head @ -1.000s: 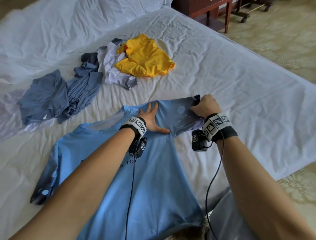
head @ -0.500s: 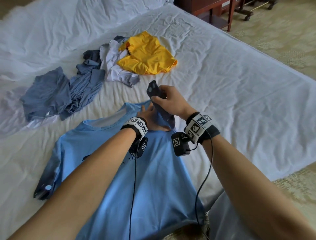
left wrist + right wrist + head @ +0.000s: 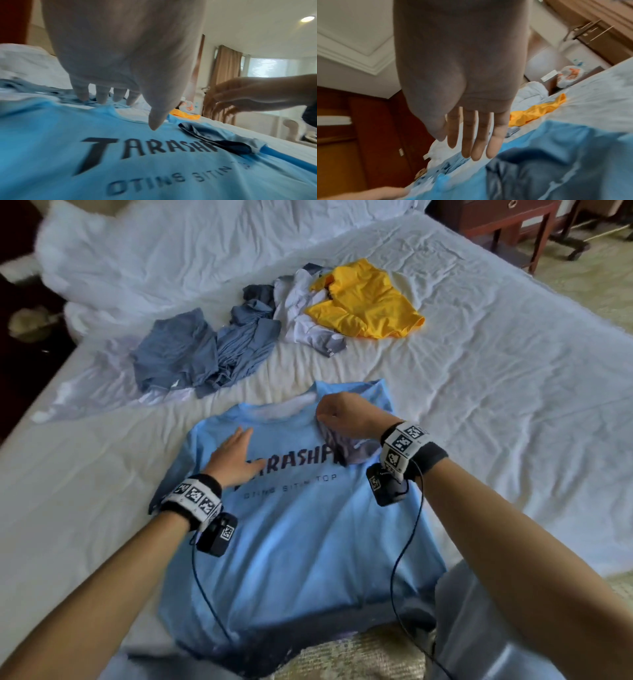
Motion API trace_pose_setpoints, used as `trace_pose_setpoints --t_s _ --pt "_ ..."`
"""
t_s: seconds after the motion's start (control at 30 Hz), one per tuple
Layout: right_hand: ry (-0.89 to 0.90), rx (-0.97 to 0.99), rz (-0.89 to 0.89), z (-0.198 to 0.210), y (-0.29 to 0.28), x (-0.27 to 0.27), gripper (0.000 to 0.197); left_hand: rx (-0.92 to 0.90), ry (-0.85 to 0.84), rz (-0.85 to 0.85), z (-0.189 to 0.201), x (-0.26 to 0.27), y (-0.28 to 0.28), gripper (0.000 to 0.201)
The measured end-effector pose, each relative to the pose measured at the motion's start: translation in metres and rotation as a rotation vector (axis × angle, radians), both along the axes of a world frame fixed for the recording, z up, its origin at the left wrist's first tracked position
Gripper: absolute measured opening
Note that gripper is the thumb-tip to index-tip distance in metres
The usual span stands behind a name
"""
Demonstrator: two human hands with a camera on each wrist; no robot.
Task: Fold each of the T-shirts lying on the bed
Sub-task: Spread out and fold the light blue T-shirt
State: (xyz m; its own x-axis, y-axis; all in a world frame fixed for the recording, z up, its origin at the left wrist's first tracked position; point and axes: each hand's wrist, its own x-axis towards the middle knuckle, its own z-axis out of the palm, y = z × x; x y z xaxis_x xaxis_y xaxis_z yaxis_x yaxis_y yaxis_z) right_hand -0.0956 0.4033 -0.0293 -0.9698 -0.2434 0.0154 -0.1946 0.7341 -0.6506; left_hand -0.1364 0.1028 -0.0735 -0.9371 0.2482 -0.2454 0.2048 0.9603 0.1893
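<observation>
Left hand (image 3: 236, 455) is lying flat on the chest of the light blue T-shirt (image 3: 301, 542), fingers (image 3: 102, 94) straight and slightly spread, palm pressing the print. Right hand (image 3: 346, 414) is hovering just over the folded-in right sleeve (image 3: 346, 446) near the collar; in the right wrist view its fingers (image 3: 476, 135) are hanging straight and close together, gripping nothing. Whether the tips are touching the cloth, cannot tell.

The light blue T-shirt is lying face up on the near part of the bed (image 3: 513, 405), hem toward the person, dark sleeve lining turned over the end of the printed word.

Farther up the bed, well apart from the hands: a rumpled grey-blue shirt (image 3: 205, 352), a white garment (image 3: 301, 316) and a yellow shirt (image 3: 366, 299) partly overlapping it.

White wrinkled sheet is covering the bed; bunched duvet (image 3: 171, 251) is lying at the far side. Dark wooden side table (image 3: 496, 220) is standing beyond the far right corner on pale patterned floor.
</observation>
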Motion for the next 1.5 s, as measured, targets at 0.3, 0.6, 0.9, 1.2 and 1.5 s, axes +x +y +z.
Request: trace_pose_setpoints --t_s 0.3,0.6,0.9,1.2,1.5 --pt "-0.013 0.194 0.345 -0.031 -0.162 0.029 0.059 0.252 0.003 0.465 -0.012 0.041 -0.145 0.061" --pt "-0.057 0.376 0.23 -0.05 -0.265 0.007 0.069 0.336 -0.037 0.331 -0.009 0.029 -0.183 0.042" --pt "-0.012 0.333 0.091 -0.062 -0.334 -0.042 0.073 0.267 0.309 0.628 0.004 0.01 -0.209 0.034" --pt "-0.07 0.593 0.139 -0.082 -0.361 -0.059 0.082 0.678 0.335 0.898 -0.001 -0.012 -0.248 0.045" --pt "-0.113 0.603 0.162 -0.08 -0.351 -0.078 0.091 0.941 0.079 0.938 -0.021 -0.026 -0.257 0.026"
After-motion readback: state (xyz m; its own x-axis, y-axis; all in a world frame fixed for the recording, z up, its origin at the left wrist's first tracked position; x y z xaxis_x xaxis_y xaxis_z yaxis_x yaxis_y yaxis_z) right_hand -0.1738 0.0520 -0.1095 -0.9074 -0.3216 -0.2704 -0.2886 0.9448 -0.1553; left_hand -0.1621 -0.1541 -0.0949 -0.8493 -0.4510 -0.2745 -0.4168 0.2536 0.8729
